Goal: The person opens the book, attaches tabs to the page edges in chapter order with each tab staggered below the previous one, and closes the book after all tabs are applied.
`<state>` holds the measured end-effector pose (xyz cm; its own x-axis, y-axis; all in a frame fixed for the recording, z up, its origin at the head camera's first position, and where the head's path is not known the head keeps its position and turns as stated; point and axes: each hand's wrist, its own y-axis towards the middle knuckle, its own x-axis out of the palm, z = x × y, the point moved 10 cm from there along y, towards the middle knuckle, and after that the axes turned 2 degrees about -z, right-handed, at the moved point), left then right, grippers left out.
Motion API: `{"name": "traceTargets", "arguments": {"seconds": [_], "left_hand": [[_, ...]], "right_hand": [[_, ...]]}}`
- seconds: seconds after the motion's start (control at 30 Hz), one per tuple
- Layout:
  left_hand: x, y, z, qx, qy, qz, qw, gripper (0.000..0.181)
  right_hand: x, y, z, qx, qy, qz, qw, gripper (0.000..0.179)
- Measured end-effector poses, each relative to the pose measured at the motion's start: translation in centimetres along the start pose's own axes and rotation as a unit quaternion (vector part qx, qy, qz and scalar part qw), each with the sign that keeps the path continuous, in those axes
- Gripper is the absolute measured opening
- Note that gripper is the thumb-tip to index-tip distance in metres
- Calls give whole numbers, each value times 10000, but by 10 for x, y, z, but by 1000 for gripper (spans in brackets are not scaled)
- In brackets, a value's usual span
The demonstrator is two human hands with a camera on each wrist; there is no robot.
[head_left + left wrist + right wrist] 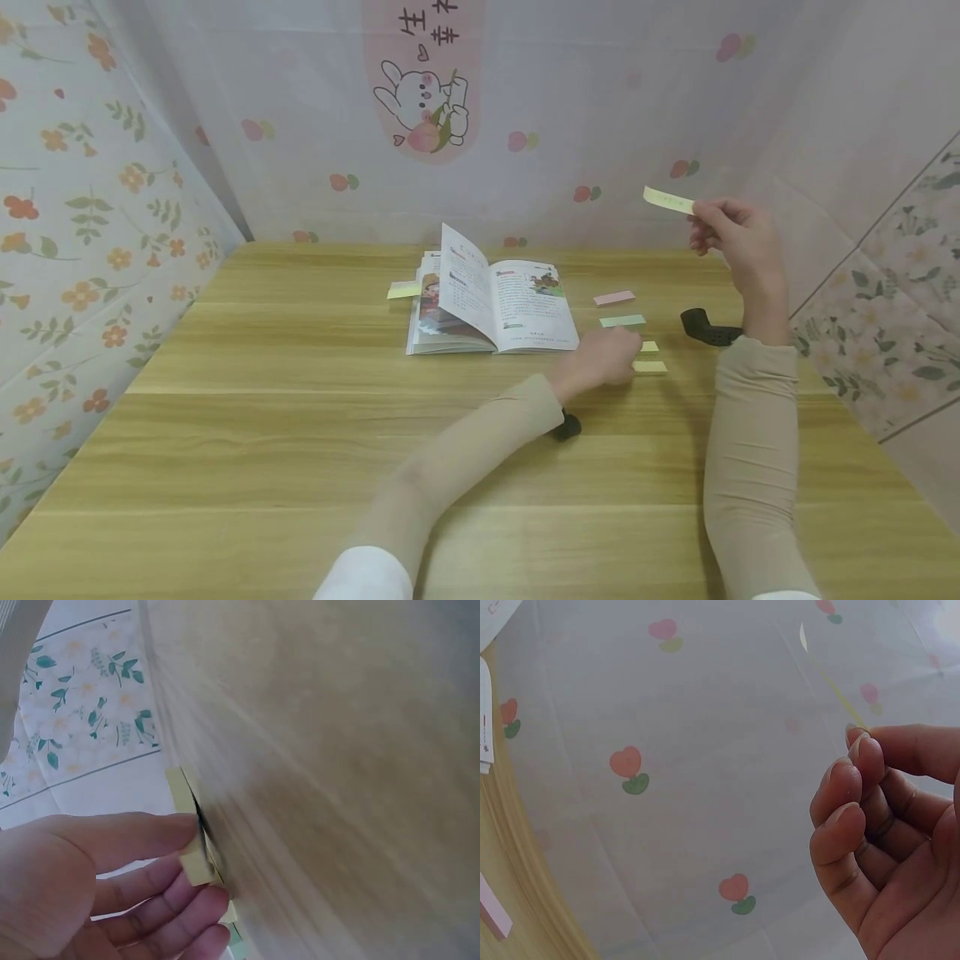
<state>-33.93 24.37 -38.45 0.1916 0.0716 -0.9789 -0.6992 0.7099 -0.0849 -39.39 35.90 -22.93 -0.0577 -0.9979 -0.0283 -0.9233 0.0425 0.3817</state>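
My right hand (738,233) is raised above the table's back right and pinches a yellow sticky note strip (667,201) by its end, between thumb and index finger. In the right wrist view the strip (840,697) appears almost edge-on. On the table, my left hand (603,358) is at a row of sticky note pads. Its thumb and fingers pinch a slim yellow pad (180,795), also visible from above as a yellow pad (651,367). Just beyond lie another yellow pad (650,347), a green pad (622,321) and a pink pad (614,297).
An open book (528,308) lies left of the pads, with one page (463,287) standing up. Yellow and green tabs (403,290) stick out from its left edge. Patterned curtains (562,100) surround the wooden table (262,433). Each wrist wears a black camera mount (708,329).
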Motion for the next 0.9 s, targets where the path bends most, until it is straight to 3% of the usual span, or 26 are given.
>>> {"name": "traceTargets", "arguments": {"seconds": [0.4, 0.6, 0.7, 0.9], "left_hand": [[4, -1, 0, -221, 191, -177, 9994, 15], [2, -6, 2, -112, 205, -192, 9995, 9], [-1, -8, 1, -28, 47, -100, 9999, 11], [-18, -17, -8, -10, -185, 469, 9987, 16]], "right_hand": [[1, 2, 3, 51, -174, -11, 9998, 17], [2, 2, 4, 34, -369, -47, 9993, 19], [4, 2, 5, 40, -418, -81, 9991, 19], [8, 4, 5, 44, -250, -138, 9996, 17]]}}
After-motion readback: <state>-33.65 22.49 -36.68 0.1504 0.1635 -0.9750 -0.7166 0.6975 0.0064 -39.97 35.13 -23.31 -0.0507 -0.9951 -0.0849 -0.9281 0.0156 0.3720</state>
